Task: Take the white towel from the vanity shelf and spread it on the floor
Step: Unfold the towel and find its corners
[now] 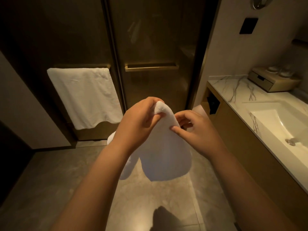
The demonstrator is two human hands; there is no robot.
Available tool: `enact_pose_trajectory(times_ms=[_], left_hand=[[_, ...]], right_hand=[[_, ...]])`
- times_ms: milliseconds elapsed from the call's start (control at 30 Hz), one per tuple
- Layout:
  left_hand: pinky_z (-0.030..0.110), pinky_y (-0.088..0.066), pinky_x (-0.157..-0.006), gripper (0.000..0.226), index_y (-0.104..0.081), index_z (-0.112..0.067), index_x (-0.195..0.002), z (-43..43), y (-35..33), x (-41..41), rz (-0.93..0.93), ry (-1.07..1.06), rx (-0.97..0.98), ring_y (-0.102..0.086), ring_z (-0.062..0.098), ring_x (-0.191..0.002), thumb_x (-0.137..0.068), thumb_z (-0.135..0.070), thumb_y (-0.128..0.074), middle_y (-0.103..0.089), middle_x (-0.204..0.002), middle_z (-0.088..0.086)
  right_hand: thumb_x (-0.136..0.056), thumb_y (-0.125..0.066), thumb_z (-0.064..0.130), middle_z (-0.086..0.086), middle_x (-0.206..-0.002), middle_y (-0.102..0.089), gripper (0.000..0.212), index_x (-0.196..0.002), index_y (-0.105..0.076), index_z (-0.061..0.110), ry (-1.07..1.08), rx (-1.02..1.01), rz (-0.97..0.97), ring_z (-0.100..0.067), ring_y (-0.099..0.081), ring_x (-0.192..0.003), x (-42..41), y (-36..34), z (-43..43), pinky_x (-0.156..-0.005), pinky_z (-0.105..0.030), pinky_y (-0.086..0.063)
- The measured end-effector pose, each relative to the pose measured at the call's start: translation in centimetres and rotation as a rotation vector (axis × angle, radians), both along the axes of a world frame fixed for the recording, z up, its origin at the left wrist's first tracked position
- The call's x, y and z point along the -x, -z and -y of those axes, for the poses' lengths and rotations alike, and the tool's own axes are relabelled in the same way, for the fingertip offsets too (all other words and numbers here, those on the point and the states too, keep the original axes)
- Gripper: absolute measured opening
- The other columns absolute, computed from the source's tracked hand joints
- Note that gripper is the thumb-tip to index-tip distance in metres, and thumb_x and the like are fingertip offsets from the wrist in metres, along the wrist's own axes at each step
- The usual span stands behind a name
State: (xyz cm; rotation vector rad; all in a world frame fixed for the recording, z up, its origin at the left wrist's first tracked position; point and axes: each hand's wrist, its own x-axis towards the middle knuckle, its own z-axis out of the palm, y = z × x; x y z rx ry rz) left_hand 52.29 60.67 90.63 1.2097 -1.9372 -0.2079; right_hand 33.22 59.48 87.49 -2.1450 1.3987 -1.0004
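Observation:
The white towel [164,152] hangs in mid-air in front of me, above the tiled floor [50,189]. My left hand [140,124] grips its top edge, fingers and thumb curled round the bunched cloth. My right hand [198,130] is beside it, pinching the towel's right edge with its thumb on the front and fingers behind. The lower part of the towel droops in two lobes, partly hidden behind my left forearm.
A second white towel [85,97] hangs on a bar on the dark glass door at left. Another door with a gold handle [150,67] faces me. The marble vanity [233,89] with sink [275,124] and a tray box [273,80] stands right.

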Motion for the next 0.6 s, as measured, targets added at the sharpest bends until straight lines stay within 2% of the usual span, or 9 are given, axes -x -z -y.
enact_pose_trajectory(times_ms=[133,233,367,500,600], left_hand=[[0.01,-0.046,-0.074,0.027,-0.056,-0.018,-0.113,-0.2,0.3,-1.1,0.002,0.002,-0.034,-0.056,0.003,-0.088,-0.089,-0.029,-0.061,-0.055,-0.101,-0.012],[0.012,-0.048,-0.076,0.026,-0.056,-0.02,-0.113,-0.3,0.4,-1.9,-0.009,-0.013,-0.033,-0.058,0.003,-0.089,-0.089,-0.03,-0.061,-0.059,-0.102,-0.011],[0.004,-0.044,-0.071,0.029,-0.056,-0.024,-0.113,-0.6,0.8,-2.5,-0.017,-0.062,0.0,-0.054,-0.009,-0.087,-0.087,-0.034,-0.064,-0.054,-0.101,-0.018],[-0.001,-0.042,-0.069,0.04,-0.05,-0.033,-0.119,-1.0,1.3,-2.9,-0.079,-0.087,-0.024,-0.05,-0.017,-0.095,-0.084,-0.046,-0.063,-0.048,-0.102,-0.032],[0.002,-0.044,-0.068,0.031,-0.052,-0.034,-0.113,-1.0,1.8,-2.9,-0.11,-0.099,-0.059,-0.052,-0.013,-0.095,-0.085,-0.041,-0.061,-0.049,-0.093,-0.034]], right_hand=[[-0.083,-0.06,0.051,0.029,-0.097,-0.056,0.026,-0.107,-0.055,0.041,-0.037,0.013,0.019,0.008,-0.054,-0.091,-1.8,-0.1,0.0,-0.069,-0.011,-0.047],[-0.089,-0.058,0.042,0.022,-0.099,-0.059,0.021,-0.109,-0.057,0.036,-0.026,0.053,0.035,0.004,-0.056,-0.089,-3.0,0.2,-0.2,-0.069,-0.01,-0.046],[-0.092,-0.056,0.032,0.017,-0.096,-0.061,0.014,-0.105,-0.06,0.029,0.015,0.121,0.054,0.002,-0.056,-0.087,-4.0,0.4,-0.4,-0.065,-0.005,-0.044],[-0.093,-0.054,0.03,0.017,-0.095,-0.059,0.011,-0.103,-0.058,0.031,0.049,0.143,0.106,0.003,-0.055,-0.09,-4.1,-0.1,-0.3,-0.065,-0.003,-0.043],[-0.093,-0.055,0.026,0.017,-0.093,-0.058,0.01,-0.102,-0.059,0.029,0.074,0.161,0.12,0.01,-0.05,-0.095,-3.8,-0.6,-0.4,-0.068,0.002,-0.04]])
